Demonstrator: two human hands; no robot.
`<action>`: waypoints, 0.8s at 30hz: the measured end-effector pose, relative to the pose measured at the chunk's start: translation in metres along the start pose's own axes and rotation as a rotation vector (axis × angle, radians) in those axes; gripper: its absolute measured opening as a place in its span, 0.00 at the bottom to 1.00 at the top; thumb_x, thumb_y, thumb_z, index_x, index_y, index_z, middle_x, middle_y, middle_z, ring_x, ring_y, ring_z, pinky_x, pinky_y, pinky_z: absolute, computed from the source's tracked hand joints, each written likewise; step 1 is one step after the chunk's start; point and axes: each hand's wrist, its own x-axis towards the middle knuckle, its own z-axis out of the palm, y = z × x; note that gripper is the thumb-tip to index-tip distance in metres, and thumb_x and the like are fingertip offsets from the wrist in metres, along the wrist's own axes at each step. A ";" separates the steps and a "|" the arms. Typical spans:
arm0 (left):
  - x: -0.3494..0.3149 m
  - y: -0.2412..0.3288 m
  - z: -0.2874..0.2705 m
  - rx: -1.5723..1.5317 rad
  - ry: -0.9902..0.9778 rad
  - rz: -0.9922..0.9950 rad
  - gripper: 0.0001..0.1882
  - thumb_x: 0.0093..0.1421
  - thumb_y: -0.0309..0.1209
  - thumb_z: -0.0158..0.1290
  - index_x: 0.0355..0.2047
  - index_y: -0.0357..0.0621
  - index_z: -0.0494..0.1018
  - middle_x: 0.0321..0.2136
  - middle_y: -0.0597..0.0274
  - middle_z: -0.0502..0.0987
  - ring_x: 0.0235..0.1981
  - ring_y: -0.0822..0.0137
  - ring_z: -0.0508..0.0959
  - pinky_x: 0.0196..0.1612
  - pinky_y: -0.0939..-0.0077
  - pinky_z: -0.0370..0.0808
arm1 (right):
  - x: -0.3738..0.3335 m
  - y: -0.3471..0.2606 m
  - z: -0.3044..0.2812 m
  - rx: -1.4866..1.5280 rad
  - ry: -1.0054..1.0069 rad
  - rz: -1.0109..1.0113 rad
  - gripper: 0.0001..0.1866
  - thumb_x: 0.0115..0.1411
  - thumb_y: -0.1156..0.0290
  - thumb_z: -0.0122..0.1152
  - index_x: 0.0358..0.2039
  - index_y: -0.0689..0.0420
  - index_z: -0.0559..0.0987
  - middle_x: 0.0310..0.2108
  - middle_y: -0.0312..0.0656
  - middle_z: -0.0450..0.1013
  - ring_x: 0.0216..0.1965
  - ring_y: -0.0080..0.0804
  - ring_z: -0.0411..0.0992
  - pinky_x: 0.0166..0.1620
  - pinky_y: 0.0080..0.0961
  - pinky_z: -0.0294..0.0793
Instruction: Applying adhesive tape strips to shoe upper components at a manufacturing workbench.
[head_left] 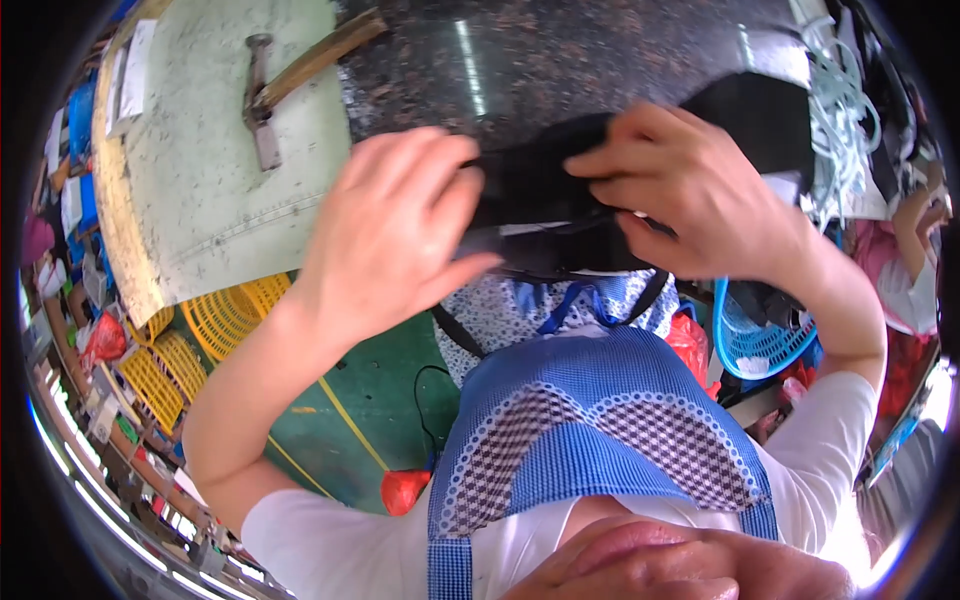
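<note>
By the near tabletop [580, 60] edge, left hand [395, 220] and right hand [690, 190] are at black fabric [535, 185], grips unclear.

A rusty metal hammer [264, 103] with a brown wooden handle [322, 61] lies on a scuffed pale-green sheet [205, 190], upper left. Perforated yellow plastic baskets [228, 318] show at mid-left; a blue plastic basket [732, 348] sits right of centre.

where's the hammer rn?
Head view, upper left: the hammer lies on the pale surface beyond the left hand, its wooden handle reaching over the dark speckled slab.
</note>
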 end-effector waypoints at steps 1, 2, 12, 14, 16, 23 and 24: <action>0.010 0.005 0.009 -0.068 0.010 0.058 0.37 0.49 0.37 0.72 0.58 0.35 0.75 0.55 0.52 0.74 0.58 0.50 0.75 0.59 0.56 0.74 | -0.006 0.007 0.001 0.106 0.002 0.027 0.16 0.46 0.76 0.69 0.38 0.63 0.87 0.56 0.41 0.81 0.54 0.46 0.74 0.56 0.43 0.78; 0.020 0.010 0.018 -0.173 -0.032 0.129 0.38 0.49 0.37 0.71 0.60 0.35 0.74 0.57 0.51 0.74 0.60 0.48 0.75 0.61 0.55 0.75 | -0.011 0.015 0.001 0.193 0.001 0.030 0.16 0.46 0.77 0.69 0.38 0.63 0.86 0.57 0.42 0.80 0.55 0.47 0.73 0.58 0.44 0.76; 0.079 0.000 -0.031 -0.158 -0.128 0.250 0.18 0.60 0.39 0.67 0.43 0.39 0.83 0.39 0.55 0.85 0.42 0.51 0.85 0.47 0.58 0.82 | -0.033 -0.027 0.066 -0.295 0.275 -0.173 0.08 0.43 0.63 0.62 0.21 0.49 0.73 0.30 0.35 0.66 0.35 0.33 0.72 0.34 0.31 0.73; 0.100 -0.003 -0.047 -0.006 0.063 0.236 0.15 0.61 0.35 0.66 0.46 0.41 0.83 0.43 0.56 0.85 0.42 0.53 0.85 0.47 0.61 0.82 | -0.047 -0.043 0.099 -0.114 0.253 -0.213 0.08 0.46 0.63 0.62 0.23 0.52 0.74 0.30 0.35 0.67 0.35 0.32 0.72 0.35 0.31 0.75; 0.133 -0.007 -0.066 0.086 0.351 0.250 0.14 0.64 0.32 0.64 0.48 0.43 0.83 0.46 0.57 0.86 0.45 0.56 0.85 0.50 0.66 0.81 | -0.056 -0.042 0.134 -0.080 0.143 -0.037 0.09 0.49 0.63 0.64 0.26 0.55 0.77 0.32 0.38 0.70 0.37 0.37 0.74 0.37 0.35 0.79; 0.235 -0.086 -0.132 0.136 0.616 0.216 0.20 0.66 0.32 0.64 0.59 0.48 0.80 0.53 0.60 0.85 0.53 0.67 0.84 0.58 0.70 0.76 | -0.088 -0.044 0.141 0.406 0.195 0.176 0.14 0.64 0.61 0.68 0.42 0.58 0.84 0.41 0.44 0.77 0.47 0.46 0.78 0.46 0.44 0.81; 0.233 -0.103 -0.137 0.148 0.566 0.216 0.25 0.66 0.34 0.66 0.63 0.50 0.79 0.57 0.61 0.83 0.61 0.72 0.79 0.64 0.70 0.71 | -0.096 -0.043 0.122 0.443 0.239 0.168 0.16 0.65 0.61 0.67 0.47 0.59 0.84 0.40 0.45 0.78 0.46 0.46 0.79 0.47 0.44 0.81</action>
